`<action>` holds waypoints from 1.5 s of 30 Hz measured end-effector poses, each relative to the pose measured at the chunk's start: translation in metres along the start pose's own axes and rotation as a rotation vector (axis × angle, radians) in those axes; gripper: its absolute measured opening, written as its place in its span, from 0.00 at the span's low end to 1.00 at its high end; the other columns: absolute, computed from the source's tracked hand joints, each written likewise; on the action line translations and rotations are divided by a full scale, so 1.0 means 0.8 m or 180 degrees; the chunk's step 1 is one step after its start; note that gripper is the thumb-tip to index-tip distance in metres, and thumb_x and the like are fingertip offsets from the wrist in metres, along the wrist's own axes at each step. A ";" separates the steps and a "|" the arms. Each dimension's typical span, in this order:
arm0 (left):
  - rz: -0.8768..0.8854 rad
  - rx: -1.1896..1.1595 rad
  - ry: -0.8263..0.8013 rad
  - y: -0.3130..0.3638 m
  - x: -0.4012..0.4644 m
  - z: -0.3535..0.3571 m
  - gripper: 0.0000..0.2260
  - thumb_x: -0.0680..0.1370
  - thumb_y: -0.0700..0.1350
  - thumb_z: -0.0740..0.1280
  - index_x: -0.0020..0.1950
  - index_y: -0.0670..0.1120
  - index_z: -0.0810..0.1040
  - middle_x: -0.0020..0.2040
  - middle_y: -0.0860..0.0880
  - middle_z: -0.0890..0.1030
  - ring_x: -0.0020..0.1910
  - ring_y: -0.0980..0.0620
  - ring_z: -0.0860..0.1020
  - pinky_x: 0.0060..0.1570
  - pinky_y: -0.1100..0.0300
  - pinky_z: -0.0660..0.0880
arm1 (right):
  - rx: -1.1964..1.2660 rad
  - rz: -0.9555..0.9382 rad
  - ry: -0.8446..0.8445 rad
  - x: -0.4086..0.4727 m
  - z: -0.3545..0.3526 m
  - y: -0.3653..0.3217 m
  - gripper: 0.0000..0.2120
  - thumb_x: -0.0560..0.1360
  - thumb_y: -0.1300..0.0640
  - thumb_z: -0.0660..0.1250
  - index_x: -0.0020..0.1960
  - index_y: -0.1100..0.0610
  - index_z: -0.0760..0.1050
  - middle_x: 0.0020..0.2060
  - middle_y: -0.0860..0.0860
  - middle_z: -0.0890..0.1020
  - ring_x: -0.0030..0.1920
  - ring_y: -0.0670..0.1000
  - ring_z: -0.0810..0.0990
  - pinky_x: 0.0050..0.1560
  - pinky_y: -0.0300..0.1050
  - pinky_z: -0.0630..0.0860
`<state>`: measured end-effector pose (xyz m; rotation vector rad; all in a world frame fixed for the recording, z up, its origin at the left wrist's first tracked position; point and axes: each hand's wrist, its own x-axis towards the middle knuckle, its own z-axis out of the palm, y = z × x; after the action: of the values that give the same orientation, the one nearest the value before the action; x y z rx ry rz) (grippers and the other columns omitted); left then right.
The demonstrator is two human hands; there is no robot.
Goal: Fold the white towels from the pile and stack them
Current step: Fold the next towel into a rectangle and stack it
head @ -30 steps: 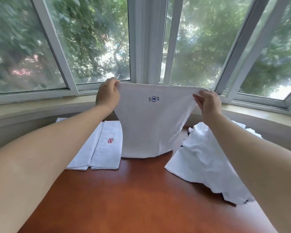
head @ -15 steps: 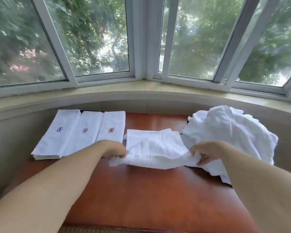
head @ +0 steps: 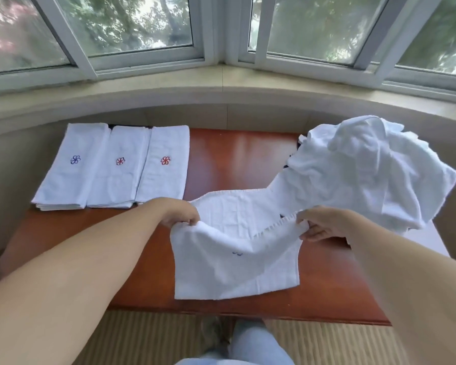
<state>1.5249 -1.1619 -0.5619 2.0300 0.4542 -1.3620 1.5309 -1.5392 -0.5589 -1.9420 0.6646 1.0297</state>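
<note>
A white towel (head: 234, 262) hangs between my hands above the middle of the reddish wooden table (head: 234, 159). My left hand (head: 181, 216) pinches its upper left corner and my right hand (head: 317, 225) pinches its upper right edge. The cloth is doubled, with a hemmed layer stretching back toward the pile; a bit of blue embroidery shows on the front. The crumpled pile of white towels (head: 366, 169) lies at the table's right. Three folded towels (head: 113, 167) lie side by side at the back left, one with a blue flower mark, two with red.
A curved beige window ledge (head: 221, 85) and bay windows run behind the table. Below the table's front edge lie a ribbed beige floor mat (head: 148, 335) and my jeans-clad legs (head: 250, 343).
The towel went from held up in front of the window, down onto the table, and is now drawn back toward me and lifted at its near edge. The camera tilted downward.
</note>
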 end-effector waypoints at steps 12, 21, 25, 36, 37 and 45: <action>0.0684 0.0049 0.1615 0.003 0.124 -0.053 0.11 0.79 0.37 0.59 0.51 0.38 0.81 0.54 0.42 0.81 0.55 0.42 0.78 0.48 0.56 0.70 | 0.0502 -0.0723 0.0543 0.136 0.013 -0.047 0.10 0.80 0.59 0.63 0.57 0.57 0.81 0.47 0.57 0.85 0.44 0.52 0.85 0.52 0.47 0.83; 0.0762 -0.0034 0.2204 -0.005 0.258 -0.091 0.13 0.80 0.39 0.57 0.47 0.53 0.78 0.45 0.55 0.79 0.42 0.54 0.77 0.37 0.59 0.70 | -0.0275 -0.0914 0.0938 0.294 0.033 -0.063 0.15 0.79 0.52 0.61 0.43 0.64 0.73 0.34 0.56 0.77 0.37 0.57 0.75 0.39 0.52 0.73; 0.0608 0.0473 0.1890 -0.024 0.300 -0.076 0.13 0.80 0.39 0.60 0.62 0.49 0.77 0.56 0.52 0.78 0.53 0.49 0.76 0.48 0.55 0.72 | -0.0886 -0.0986 0.0992 0.328 0.048 -0.053 0.13 0.79 0.48 0.63 0.47 0.58 0.74 0.38 0.53 0.80 0.40 0.56 0.79 0.41 0.52 0.75; 0.0432 0.1087 0.0766 -0.029 0.286 -0.104 0.13 0.74 0.42 0.61 0.31 0.46 0.62 0.28 0.54 0.64 0.29 0.52 0.63 0.31 0.56 0.60 | -0.0841 -0.0894 0.0394 0.328 0.033 -0.054 0.10 0.69 0.56 0.64 0.35 0.58 0.64 0.30 0.54 0.68 0.32 0.55 0.68 0.36 0.49 0.62; 0.0471 0.1241 0.0874 -0.031 0.290 -0.105 0.11 0.75 0.42 0.62 0.33 0.45 0.67 0.30 0.53 0.69 0.31 0.51 0.67 0.32 0.56 0.62 | -0.1137 -0.1009 0.0537 0.332 0.034 -0.052 0.10 0.72 0.55 0.63 0.36 0.58 0.66 0.29 0.53 0.71 0.32 0.55 0.70 0.34 0.47 0.64; 0.0896 0.1428 0.1928 -0.039 0.311 -0.093 0.15 0.83 0.40 0.60 0.68 0.45 0.77 0.63 0.47 0.79 0.59 0.46 0.78 0.57 0.51 0.75 | -0.1343 -0.1473 0.1252 0.346 0.052 -0.054 0.12 0.79 0.53 0.59 0.38 0.54 0.63 0.31 0.50 0.69 0.31 0.53 0.68 0.31 0.46 0.61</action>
<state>1.6579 -1.1055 -0.7803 2.7567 0.1002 -0.6993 1.6908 -1.5009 -0.7891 -2.5451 0.1789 0.5260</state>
